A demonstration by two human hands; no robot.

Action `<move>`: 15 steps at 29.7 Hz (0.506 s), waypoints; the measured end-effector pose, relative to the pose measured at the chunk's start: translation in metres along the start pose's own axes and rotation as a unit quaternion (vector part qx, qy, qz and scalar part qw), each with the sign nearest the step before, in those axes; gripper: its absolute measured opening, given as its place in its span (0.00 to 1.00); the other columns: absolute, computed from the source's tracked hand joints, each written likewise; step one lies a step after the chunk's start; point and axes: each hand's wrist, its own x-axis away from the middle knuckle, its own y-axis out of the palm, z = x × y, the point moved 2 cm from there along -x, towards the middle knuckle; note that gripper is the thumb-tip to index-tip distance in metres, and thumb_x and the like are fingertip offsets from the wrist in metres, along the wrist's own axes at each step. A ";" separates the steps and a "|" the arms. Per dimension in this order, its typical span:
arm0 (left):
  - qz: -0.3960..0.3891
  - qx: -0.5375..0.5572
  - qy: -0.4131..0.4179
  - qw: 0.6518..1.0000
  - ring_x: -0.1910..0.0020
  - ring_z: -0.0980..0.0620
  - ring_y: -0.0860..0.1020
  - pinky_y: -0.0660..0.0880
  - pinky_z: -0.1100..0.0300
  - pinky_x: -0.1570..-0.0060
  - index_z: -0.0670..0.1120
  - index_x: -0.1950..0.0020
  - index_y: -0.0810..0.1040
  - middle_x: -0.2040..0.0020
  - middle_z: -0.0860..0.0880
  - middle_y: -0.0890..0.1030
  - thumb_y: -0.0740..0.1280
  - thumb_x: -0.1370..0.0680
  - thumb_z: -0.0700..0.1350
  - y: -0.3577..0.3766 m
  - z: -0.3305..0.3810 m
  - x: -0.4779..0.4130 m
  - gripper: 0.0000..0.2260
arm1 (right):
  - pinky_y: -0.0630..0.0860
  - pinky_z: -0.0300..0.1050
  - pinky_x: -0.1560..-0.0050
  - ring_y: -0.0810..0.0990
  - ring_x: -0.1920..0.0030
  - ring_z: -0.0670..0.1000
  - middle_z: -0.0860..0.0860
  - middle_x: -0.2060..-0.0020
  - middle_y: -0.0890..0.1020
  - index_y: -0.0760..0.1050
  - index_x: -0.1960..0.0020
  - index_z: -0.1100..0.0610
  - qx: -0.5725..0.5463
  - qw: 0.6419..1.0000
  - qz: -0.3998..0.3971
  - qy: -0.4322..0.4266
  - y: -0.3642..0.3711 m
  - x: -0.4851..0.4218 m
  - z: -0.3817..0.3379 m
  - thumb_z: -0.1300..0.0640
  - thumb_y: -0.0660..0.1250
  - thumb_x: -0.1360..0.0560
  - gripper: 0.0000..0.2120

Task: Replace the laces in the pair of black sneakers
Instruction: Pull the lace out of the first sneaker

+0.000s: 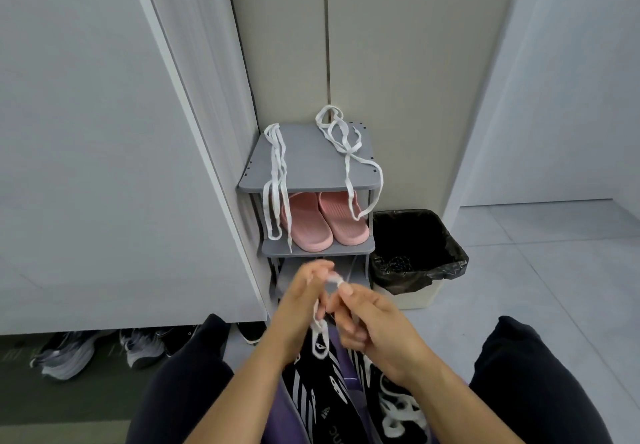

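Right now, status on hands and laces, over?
Left hand and right hand both pinching white lace. Lace runs down to black sneaker on lap. Two more laces draped on grey rack. Nothing blocking.

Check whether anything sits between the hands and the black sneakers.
Nothing visible does. The left hand and right hand hold a white lace just above the black sneakers on the lap, and only that lace runs down between them.
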 end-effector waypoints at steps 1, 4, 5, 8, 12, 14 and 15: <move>-0.057 0.024 -0.023 0.998 0.65 0.52 0.73 0.68 0.54 0.60 0.57 0.54 0.79 0.65 0.51 0.78 0.54 0.25 0.62 0.009 -0.009 0.007 0.17 | 0.59 0.39 0.72 0.58 0.75 0.46 0.50 0.75 0.65 0.73 0.62 0.61 -0.020 1.000 -0.004 -0.019 0.003 0.001 -0.003 0.52 0.62 0.23 0.14; -0.157 0.039 -0.057 0.985 0.70 0.56 0.70 0.65 0.62 0.67 0.50 0.56 0.80 0.68 0.51 0.77 0.51 0.24 0.63 0.031 -0.024 0.030 0.24 | 0.63 0.41 0.69 0.62 0.76 0.45 0.50 0.75 0.67 0.72 0.63 0.61 -0.050 0.995 0.074 -0.037 -0.011 -0.004 -0.012 0.55 0.62 0.25 0.12; -0.143 0.022 -0.051 0.988 0.73 0.57 0.68 0.63 0.65 0.71 0.47 0.58 0.79 0.72 0.52 0.74 0.56 0.25 0.63 0.032 -0.024 0.033 0.22 | 0.63 0.40 0.70 0.63 0.77 0.45 0.52 0.74 0.68 0.71 0.64 0.62 -0.054 0.992 0.111 -0.038 -0.024 -0.007 -0.015 0.58 0.60 0.24 0.12; 0.001 -0.008 -0.035 0.999 0.78 0.57 0.59 0.58 0.68 0.76 0.47 0.67 0.73 0.78 0.55 0.64 0.68 0.31 0.62 0.015 -0.008 0.028 0.19 | 0.74 0.39 0.68 0.71 0.72 0.48 0.56 0.71 0.72 0.71 0.66 0.63 -0.041 0.979 0.200 -0.006 -0.062 -0.016 -0.015 0.63 0.59 0.22 0.14; 0.028 0.063 0.015 0.998 0.79 0.56 0.57 0.57 0.68 0.78 0.48 0.72 0.71 0.78 0.52 0.64 0.64 0.30 0.57 0.012 0.029 0.017 0.16 | 0.71 0.41 0.51 0.75 0.58 0.49 0.51 0.62 0.79 0.76 0.58 0.59 0.163 0.973 0.164 -0.019 -0.048 -0.018 0.011 0.61 0.64 0.25 0.05; 0.023 0.101 0.037 0.994 0.80 0.57 0.60 0.59 0.70 0.80 0.44 0.69 0.71 0.78 0.52 0.67 0.65 0.31 0.55 0.016 0.047 0.013 0.15 | 0.71 0.37 0.48 0.78 0.55 0.44 0.48 0.58 0.81 0.76 0.50 0.59 0.177 0.983 0.051 -0.009 -0.023 -0.012 0.024 0.59 0.59 0.23 0.08; 0.036 0.112 0.047 0.992 0.80 0.58 0.61 0.60 0.70 0.81 0.44 0.69 0.72 0.78 0.52 0.68 0.66 0.32 0.53 0.016 0.056 0.010 0.14 | 0.72 0.35 0.48 0.80 0.54 0.43 0.49 0.58 0.82 0.75 0.47 0.60 0.159 0.987 -0.015 0.015 -0.011 -0.008 0.029 0.57 0.54 0.20 0.12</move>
